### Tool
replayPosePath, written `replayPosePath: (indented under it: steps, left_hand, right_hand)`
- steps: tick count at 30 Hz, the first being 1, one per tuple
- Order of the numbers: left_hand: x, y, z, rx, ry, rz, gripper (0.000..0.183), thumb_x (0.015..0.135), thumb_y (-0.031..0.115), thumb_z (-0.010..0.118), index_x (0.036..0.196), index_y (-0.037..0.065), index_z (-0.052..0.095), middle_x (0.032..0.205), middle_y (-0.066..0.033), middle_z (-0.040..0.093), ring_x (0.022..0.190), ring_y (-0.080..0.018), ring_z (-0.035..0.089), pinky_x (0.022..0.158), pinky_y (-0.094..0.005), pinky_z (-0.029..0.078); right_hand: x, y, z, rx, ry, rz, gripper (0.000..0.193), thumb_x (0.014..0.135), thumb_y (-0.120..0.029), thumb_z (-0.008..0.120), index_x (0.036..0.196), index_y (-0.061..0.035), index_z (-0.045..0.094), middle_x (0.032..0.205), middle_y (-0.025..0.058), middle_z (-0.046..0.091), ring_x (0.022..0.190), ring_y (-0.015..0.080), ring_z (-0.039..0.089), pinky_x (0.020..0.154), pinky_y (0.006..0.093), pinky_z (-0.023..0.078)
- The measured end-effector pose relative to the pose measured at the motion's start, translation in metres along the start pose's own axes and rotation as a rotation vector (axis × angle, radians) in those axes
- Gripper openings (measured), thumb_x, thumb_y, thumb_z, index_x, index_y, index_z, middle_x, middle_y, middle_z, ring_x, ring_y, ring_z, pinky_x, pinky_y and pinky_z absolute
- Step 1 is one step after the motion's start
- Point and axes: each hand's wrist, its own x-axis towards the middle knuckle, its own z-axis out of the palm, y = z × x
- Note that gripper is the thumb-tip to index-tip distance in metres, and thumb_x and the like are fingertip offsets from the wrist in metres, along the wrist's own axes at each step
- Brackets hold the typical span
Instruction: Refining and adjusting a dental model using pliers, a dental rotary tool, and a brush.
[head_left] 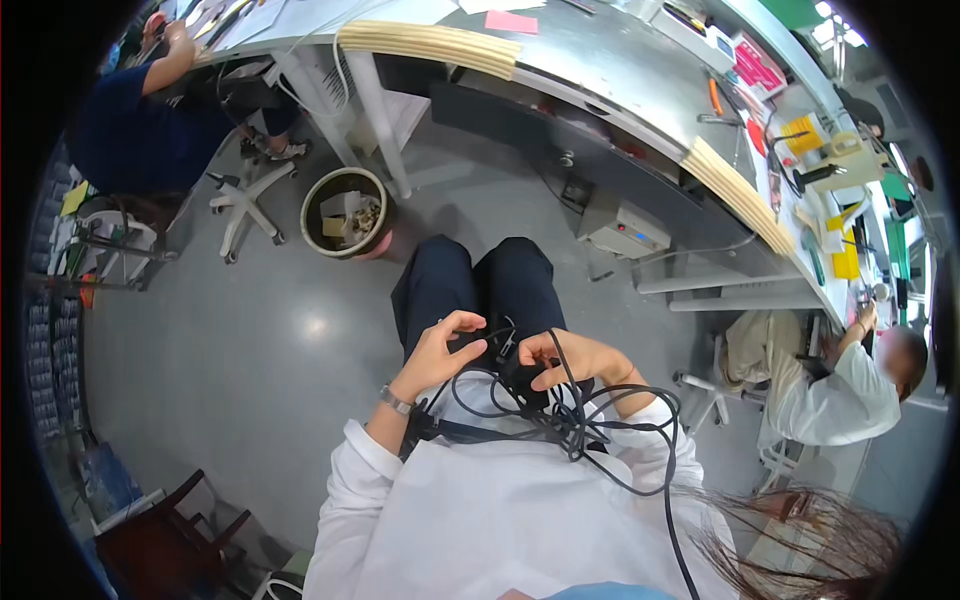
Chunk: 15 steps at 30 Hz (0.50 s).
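Above my lap, my left hand (pixel 440 356) is open, its thumb and fingers apart with nothing clearly between them. My right hand (pixel 580 360) is closed, its fingers curled beside a small black object (pixel 526 384); what they grip is hidden. A tangled black cable (pixel 575 432) hangs in loops over my right wrist and across my lap. One strand of it crosses in front of the right fingers. At my waist lies a black strap (pixel 462 431), partly covered by the cable.
Ahead stands a metal-topped workbench (pixel 610 62) with tools and yellow containers. A bin (pixel 347 247) with scraps and a grey box (pixel 624 228) are on the floor. Co-workers sit at left (pixel 140 125) and right (pixel 835 390). A dark red chair (pixel 165 545) stands behind left.
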Motion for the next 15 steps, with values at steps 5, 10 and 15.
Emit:
replayPosePath:
  steps: [5, 10, 15]
  left_hand:
    - [0.007, 0.020, 0.011, -0.436, -0.290, 0.139, 0.043, 0.093, 0.014, 0.058, 0.131, -0.001, 0.046, 0.133, -0.0120, 0.051, 0.127, -0.0215, 0.047, 0.108, -0.0357, 0.034]
    - [0.017, 0.040, 0.024, -0.562, -0.393, 0.188, 0.047, 0.092, 0.014, 0.061, 0.133, -0.002, 0.044, 0.130, -0.0094, 0.052, 0.119, -0.0171, 0.051, 0.101, -0.0306, 0.040]
    - [0.022, 0.068, 0.021, -0.246, -0.403, 0.174, 0.057, 0.082, 0.024, 0.074, 0.128, 0.000, 0.050, 0.116, -0.0054, 0.060, 0.076, -0.0067, 0.053, 0.067, -0.0216, 0.044]
  right_hand:
    - [-0.028, -0.013, 0.019, 0.439, 0.206, -0.363, 0.017, 0.076, -0.010, 0.070, 0.079, -0.0039, 0.054, 0.074, -0.0021, 0.052, 0.069, 0.0073, 0.048, 0.061, 0.0238, 0.037]
    - [-0.042, -0.011, 0.029, 0.748, 0.215, -0.532, 0.020, 0.071, -0.006, 0.052, 0.066, -0.0126, 0.034, 0.063, 0.0000, 0.043, 0.062, 0.0131, 0.046, 0.058, 0.0227, 0.036]
    - [-0.052, -0.031, 0.032, 0.746, 0.269, -0.598, 0.025, 0.070, -0.005, 0.062, 0.073, -0.0112, 0.037, 0.070, -0.0002, 0.045, 0.069, 0.0109, 0.048, 0.062, 0.0222, 0.039]
